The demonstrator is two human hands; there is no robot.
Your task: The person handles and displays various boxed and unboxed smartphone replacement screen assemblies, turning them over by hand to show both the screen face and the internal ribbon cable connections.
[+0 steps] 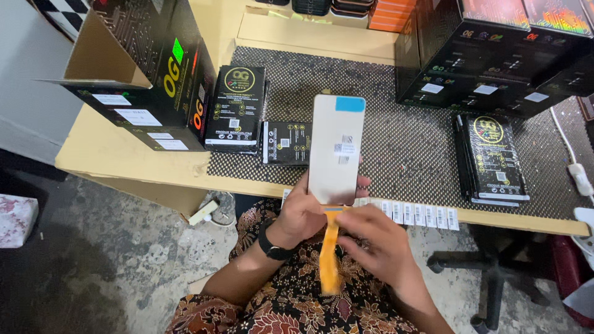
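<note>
My left hand (pixel 303 213) grips the lower end of a flat white phone-screen panel (pixel 336 148), held upright over the desk edge. The panel carries a blue tab at its top and small stickers in the middle. An orange ribbon cable (pixel 330 253) hangs down from the panel's bottom. My right hand (pixel 377 241) pinches that cable near the panel's lower edge. A black watch sits on my left wrist.
A dark mesh mat (pixel 402 142) covers the tan desk. Black flat packages lie at left (pixel 235 108), centre (pixel 286 142) and right (pixel 495 158). Big black cartons stand at left (pixel 148 80) and back right (pixel 495 49). A label strip (pixel 414 213) lines the desk edge.
</note>
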